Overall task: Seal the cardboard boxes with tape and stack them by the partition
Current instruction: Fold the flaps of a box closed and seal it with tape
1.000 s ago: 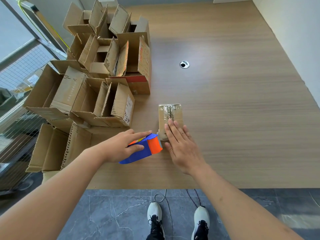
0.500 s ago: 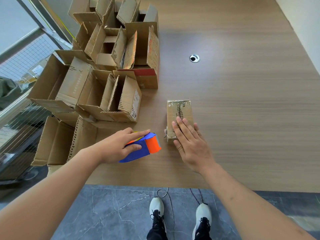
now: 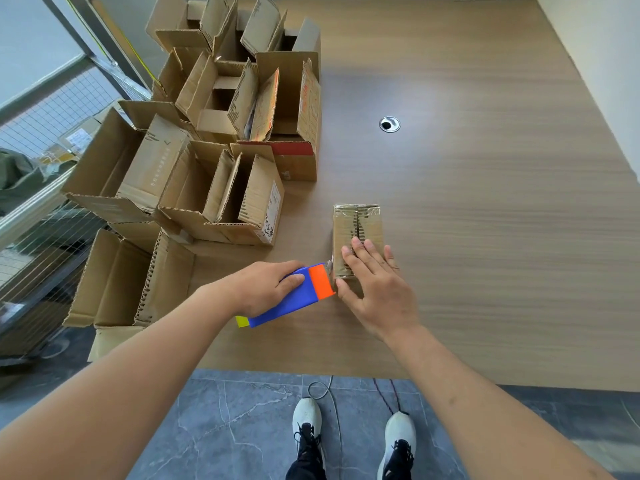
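A small closed cardboard box [image 3: 356,220] lies on the wooden table [image 3: 485,237], with clear tape shining along its top seam. My right hand [image 3: 375,285] rests flat on its near end, fingers straight. My left hand [image 3: 263,285] grips a blue and orange tape dispenser [image 3: 304,294], whose orange head sits against the box's near left corner. A pile of open cardboard boxes [image 3: 221,143] fills the left side of the table, flaps up.
A glass and wire-mesh partition [image 3: 45,140] runs along the left behind the boxes. A round cable grommet [image 3: 389,124] sits in the table further back. A white wall [image 3: 606,81] bounds the right. My feet [image 3: 353,431] stand on grey tiles below the table edge.
The dispenser's head has come up against the box's near corner. My right hand stays flat on the box, and my head has shifted a little.
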A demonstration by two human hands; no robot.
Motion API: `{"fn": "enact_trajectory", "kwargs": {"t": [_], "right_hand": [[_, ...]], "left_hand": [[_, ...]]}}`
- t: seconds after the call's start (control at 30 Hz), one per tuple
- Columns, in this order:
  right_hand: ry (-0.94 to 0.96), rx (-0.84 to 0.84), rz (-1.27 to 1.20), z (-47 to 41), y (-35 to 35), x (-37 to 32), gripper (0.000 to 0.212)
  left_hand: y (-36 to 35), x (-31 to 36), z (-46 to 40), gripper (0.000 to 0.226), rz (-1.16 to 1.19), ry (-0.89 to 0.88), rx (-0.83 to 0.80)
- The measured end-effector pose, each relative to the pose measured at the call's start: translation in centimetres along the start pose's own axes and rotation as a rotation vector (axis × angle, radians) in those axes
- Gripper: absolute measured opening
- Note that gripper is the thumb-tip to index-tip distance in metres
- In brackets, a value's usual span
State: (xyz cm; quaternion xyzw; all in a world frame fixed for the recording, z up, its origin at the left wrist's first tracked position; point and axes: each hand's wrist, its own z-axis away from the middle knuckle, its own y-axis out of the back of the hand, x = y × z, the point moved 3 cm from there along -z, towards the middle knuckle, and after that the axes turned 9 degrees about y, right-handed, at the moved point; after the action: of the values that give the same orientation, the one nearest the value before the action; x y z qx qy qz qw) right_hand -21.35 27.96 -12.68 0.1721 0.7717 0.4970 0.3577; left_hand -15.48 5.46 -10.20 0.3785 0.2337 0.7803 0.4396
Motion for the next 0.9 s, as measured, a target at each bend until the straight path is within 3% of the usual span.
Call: {"fn": "enact_trajectory", "kwargs": {"t": [0.27,0.4,0.7,0.9], "right_hand": [[-0.071,-0.072,-0.004,-0.8,0.6,-0.7,0.060],[-0.099,-0.021,0.041,-1.1,0.5,-1.2,0.058],[-0.201,0.040,0.198,-2.1,-0.6,-3.6,0.041],[-0.153,0.006,0.269,-2.0,-1.3,-3.0,0.045]], "left_hand": [[0.5,0.4,-0.3,0.026,-0.056,0.067,0.024],[0.4,-0.7,0.0,0.030,-0.071,0.153,0.062],[0.4,-0.5,1.1,0.043,0.033,0.088,0.240],[1.6,-0.6,2.3,0.049,0.077,0.036,0.316]]}}
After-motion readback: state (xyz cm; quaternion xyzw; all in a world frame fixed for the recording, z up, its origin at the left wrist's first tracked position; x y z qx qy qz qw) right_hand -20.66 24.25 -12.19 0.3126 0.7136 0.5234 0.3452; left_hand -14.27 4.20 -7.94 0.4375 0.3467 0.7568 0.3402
